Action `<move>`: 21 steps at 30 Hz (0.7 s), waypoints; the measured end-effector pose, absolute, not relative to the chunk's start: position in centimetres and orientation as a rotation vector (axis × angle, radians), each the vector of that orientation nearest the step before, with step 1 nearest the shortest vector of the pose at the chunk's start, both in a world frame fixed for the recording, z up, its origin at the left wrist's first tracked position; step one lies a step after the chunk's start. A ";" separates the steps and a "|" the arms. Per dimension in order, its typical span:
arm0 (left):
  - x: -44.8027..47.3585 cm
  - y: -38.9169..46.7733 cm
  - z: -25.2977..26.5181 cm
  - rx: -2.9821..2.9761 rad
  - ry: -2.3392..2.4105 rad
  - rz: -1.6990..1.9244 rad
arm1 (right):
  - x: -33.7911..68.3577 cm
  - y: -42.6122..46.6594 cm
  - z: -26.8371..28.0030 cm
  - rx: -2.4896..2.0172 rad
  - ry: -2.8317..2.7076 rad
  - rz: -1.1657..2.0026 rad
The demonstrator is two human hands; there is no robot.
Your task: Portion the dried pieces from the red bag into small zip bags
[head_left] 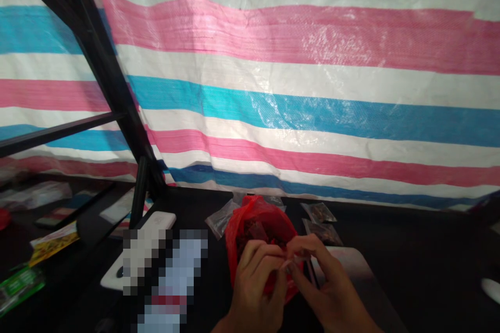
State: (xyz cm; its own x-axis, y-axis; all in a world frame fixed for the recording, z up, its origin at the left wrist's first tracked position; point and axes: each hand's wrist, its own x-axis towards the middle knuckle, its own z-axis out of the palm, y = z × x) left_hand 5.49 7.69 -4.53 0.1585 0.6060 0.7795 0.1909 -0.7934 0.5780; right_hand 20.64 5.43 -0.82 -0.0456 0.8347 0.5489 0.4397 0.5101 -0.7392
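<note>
An open red plastic bag [235, 223] stands on the black tabletop in the middle, with dark reddish-brown pieces [250, 229] inside. Over its near side, my left hand [258, 281] and my right hand [328, 281] come together, thumbs and fingers pinched. A small, clear, plastic-looking bit shows between the fingertips; what it belongs to is mostly hidden. Just beyond the right hand lie a small clear packet [318, 213] with brown contents and a second such packet [323, 232]. More clear plastic bags [219, 220] lie behind and left of the red bag.
A flat silvery-grey object [353, 265] lies under my right forearm's side. To the left are a white slab-like device [162, 223], a pixelated pale object [187, 255], a yellow packet [54, 243] and a green packet [21, 287]. Black frame bars [105, 73] rise before a striped tarp [312, 83].
</note>
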 end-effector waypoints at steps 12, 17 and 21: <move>5.2 8.1 -4.0 1.988 0.797 1.576 | 20.9 6.1 -0.8 -1.091 -1.523 0.517; 4.9 8.2 -4.0 2.135 0.784 1.636 | 20.7 6.0 -1.0 -1.091 -1.486 0.578; 4.5 8.2 -4.2 2.205 0.827 1.654 | 21.7 6.2 -1.1 -1.168 -1.446 0.557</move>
State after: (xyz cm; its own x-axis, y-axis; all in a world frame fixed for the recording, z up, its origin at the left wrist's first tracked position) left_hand 4.52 8.15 -4.17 0.1887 0.5825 0.7906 0.2831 -0.8032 0.5242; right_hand 21.69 6.23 -1.05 0.1318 0.8781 0.4599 0.3431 0.3949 -0.8523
